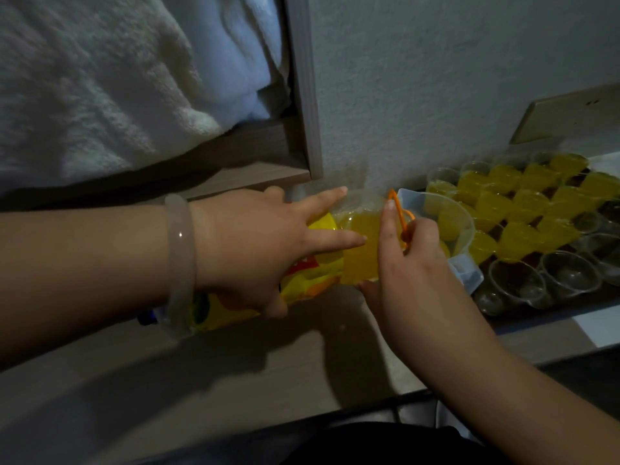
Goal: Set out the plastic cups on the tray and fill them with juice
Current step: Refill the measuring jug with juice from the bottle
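Nearest the camera, a dark garment fills the bottom edge and both forearms reach out over the pale wood-grain tabletop [235,380], which lies in dim light and heavy shadow. The left hand [255,243], a translucent bangle [179,263] on its wrist, lies flat with fingers spread straight across the yellow printed juice pouch [315,273], apparently pinning it on its side so the liquid stays put. The right hand [412,273] curls round an orange handle [399,216], probably scissors, with its forefinger stretched along the pouch's clear end, where juice shows; this looks like opening the pouch, or tipping it toward a spout. Just beyond, touching that hand, stands a clear plastic jug [449,213], placed close, likely to take the juice and pour it neatly. Further right, the tray [536,318] holds rows of plastic cups: the filled cups [523,196] at the back glow yellow, while the empty cups [513,283] wait in the near row. Behind rises a rough grey wall [436,95], and to the left a wooden shelf frame [302,95] holds a folded white towel [100,95].
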`<state>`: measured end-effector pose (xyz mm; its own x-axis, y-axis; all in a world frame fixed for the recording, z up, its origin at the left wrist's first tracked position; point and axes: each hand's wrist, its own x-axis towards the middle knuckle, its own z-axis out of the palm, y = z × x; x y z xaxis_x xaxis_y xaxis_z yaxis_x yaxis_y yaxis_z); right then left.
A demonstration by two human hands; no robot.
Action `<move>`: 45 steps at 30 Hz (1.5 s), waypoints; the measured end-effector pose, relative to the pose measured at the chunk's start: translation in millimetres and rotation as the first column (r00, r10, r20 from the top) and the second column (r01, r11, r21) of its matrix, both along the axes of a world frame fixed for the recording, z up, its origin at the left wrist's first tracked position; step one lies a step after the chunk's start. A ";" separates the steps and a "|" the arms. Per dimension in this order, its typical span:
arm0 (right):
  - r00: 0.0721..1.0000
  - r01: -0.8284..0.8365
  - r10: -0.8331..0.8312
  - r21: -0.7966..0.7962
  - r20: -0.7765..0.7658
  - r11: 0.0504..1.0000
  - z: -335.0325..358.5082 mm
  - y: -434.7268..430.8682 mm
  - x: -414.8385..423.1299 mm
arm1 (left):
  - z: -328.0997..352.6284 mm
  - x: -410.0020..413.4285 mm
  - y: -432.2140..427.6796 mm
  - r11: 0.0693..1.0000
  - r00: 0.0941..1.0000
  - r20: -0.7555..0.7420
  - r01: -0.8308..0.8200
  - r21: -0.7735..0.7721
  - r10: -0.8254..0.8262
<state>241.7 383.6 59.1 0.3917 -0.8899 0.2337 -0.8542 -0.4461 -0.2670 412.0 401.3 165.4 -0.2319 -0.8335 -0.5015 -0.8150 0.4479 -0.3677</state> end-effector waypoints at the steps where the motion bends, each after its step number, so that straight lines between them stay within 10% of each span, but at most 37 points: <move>1: 1.000 -0.009 0.009 -0.004 0.003 1.000 1.9 0.4 -0.2 | 0.3 -0.1 -0.3 1.000 1.000 0.000 -0.001 0.000 0.001; 26: 0.996 -0.062 0.068 -0.086 0.058 0.994 10.9 8.2 -9.7 | -27.6 13.9 21.7 0.987 0.976 -0.213 0.013 -0.158 -0.047; 45: 0.881 -0.182 0.357 -0.475 0.309 0.861 14.1 0.7 -8.8 | -167.7 10.7 34.1 0.749 0.610 -0.754 -0.374 -0.547 -0.245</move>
